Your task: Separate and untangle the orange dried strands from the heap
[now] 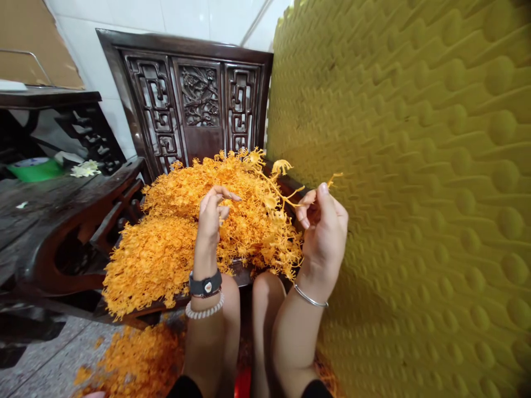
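Observation:
My right hand (323, 221) pinches a thin orange plastic flower stem (286, 198) between thumb and fingers. The stem branches to the left, with small flower heads along it, and a short end sticks out above the thumb. My left hand (212, 213) hovers over a big heap of orange plastic flower pieces (157, 260). Its index finger is bent forward, apart from the thumb, and nothing shows between them. The heap covers the seat of a dark carved wooden chair (199, 132) in front of my knees.
To the right stands a tall yellow padded, bumpy panel (406, 166). More orange pieces (136, 359) lie on the floor at lower left. A dark wooden table (25, 210) at left carries a green roll of tape (35, 169) and a pale flower piece (86, 168).

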Tool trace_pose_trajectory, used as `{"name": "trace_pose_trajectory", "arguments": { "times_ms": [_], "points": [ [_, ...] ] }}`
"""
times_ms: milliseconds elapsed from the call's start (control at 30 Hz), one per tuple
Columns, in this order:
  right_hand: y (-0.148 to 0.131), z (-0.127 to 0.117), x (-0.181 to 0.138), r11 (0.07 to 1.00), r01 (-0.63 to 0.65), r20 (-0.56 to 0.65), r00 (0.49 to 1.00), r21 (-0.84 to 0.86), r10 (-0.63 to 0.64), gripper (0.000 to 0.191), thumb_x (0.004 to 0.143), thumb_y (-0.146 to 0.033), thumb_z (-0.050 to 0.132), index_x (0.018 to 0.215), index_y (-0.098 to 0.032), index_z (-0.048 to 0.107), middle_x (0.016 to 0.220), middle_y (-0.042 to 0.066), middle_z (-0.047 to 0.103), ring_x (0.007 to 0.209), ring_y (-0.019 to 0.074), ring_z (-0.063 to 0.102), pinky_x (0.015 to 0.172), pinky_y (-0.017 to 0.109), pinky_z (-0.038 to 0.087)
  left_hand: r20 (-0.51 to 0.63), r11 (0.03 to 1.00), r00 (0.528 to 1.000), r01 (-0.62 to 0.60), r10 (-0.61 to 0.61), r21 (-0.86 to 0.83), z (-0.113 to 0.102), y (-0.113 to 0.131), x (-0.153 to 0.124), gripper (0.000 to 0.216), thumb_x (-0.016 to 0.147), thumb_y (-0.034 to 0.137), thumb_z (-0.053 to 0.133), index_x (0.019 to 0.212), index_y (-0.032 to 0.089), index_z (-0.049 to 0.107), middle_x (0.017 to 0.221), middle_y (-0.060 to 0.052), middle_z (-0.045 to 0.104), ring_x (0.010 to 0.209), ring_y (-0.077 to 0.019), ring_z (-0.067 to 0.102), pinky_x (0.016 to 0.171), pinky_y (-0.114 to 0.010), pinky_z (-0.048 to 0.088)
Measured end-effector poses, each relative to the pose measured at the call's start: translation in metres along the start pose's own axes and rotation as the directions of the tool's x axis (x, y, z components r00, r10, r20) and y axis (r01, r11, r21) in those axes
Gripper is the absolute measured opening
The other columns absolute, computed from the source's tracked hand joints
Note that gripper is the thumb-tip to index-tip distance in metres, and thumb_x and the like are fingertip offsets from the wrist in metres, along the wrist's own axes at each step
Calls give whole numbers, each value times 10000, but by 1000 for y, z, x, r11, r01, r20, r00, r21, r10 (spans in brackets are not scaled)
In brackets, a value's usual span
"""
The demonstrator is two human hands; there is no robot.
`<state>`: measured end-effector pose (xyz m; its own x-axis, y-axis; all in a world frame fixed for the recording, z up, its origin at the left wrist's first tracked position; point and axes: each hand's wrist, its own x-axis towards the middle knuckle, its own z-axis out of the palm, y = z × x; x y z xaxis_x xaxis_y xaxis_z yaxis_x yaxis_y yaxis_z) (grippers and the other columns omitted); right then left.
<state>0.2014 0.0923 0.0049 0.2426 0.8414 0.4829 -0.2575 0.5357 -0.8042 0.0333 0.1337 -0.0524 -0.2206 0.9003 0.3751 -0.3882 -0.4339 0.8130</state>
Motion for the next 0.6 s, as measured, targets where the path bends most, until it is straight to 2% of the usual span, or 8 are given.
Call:
{"name": "trace_pose_trajectory", "arguments": {
  "times_ms": [67, 167, 267, 333, 400, 467, 533, 600],
  "points": [
    [3, 3, 2, 1000, -8, 6, 1000, 30, 8, 285, 831, -348, 524, 607, -172, 529, 539, -40, 475, 419, 41, 372, 398, 211, 221, 64, 1000, 998, 1, 0, -21, 10, 4, -5, 157, 790, 241, 424, 675, 174, 507, 682, -30, 607, 328, -18, 189, 351, -229, 80],
    [7, 11, 2, 997, -6, 4, 1000, 72, 6, 290, 842, -337, 505, 601, -176, 518, 518, -48, 450, 412, 42, 341, 409, 212, 228, 145, 999, 989, -16, 22, -47, 27, 7, -16, 321, 837, 428, 398, 699, 174, 539, 670, -27, 560, 343, -29, 191, 350, -237, 107],
    [11, 18, 0, 998, -3, -21, 1000, 65, 5, 304, 850, -360, 483, 602, -186, 506, 493, -54, 423, 405, 51, 309, 419, 220, 233, 88, 997, 993, -76, 76, -2, 41, 8, -29, 500, 793, 650, 387, 771, 183, 565, 671, -28, 523, 396, -60, 275, 373, -242, 185],
    [12, 21, -2, 1000, -2, 2, 1000, 21, 2, 314, 848, -380, 485, 600, -188, 506, 493, -53, 419, 411, 54, 310, 424, 225, 233, 7, 985, 988, -153, 153, 81, 46, 9, -36, 539, 742, 705, 421, 789, 188, 567, 655, -30, 508, 458, -94, 360, 408, -250, 227],
    [12, 24, -4, 1000, 4, 62, 998, -31, -2, 333, 844, -385, 496, 580, -183, 504, 500, -49, 417, 424, 52, 326, 438, 227, 241, -25, 954, 975, -211, 221, 213, 49, 11, -41, 506, 736, 685, 463, 765, 189, 558, 609, -18, 487, 497, -114, 397, 439, -258, 248],
    [12, 26, -6, 998, 15, 99, 995, -65, -9, 356, 843, -384, 502, 553, -178, 485, 496, -49, 404, 429, 49, 326, 448, 229, 239, 6, 906, 971, -225, 239, 357, 50, 13, -43, 431, 766, 606, 509, 664, 188, 516, 540, 10, 439, 481, -105, 374, 451, -260, 248],
    [13, 29, -7, 997, 28, 66, 998, -71, -23, 382, 844, -390, 499, 531, -178, 442, 478, -55, 369, 423, 49, 297, 442, 234, 215, 35, 858, 970, -228, 239, 461, 50, 15, -42, 430, 818, 512, 507, 551, 185, 423, 476, 36, 362, 446, -89, 324, 445, -261, 225],
    [13, 31, -7, 998, 34, -10, 999, -49, -35, 411, 842, -402, 494, 510, -181, 393, 444, -65, 307, 411, 52, 249, 429, 241, 172, 31, 818, 956, -267, 293, 509, 50, 15, -42, 464, 862, 431, 476, 501, 183, 324, 447, 52, 289, 425, -77, 275, 437, -262, 197]
  ]
}}
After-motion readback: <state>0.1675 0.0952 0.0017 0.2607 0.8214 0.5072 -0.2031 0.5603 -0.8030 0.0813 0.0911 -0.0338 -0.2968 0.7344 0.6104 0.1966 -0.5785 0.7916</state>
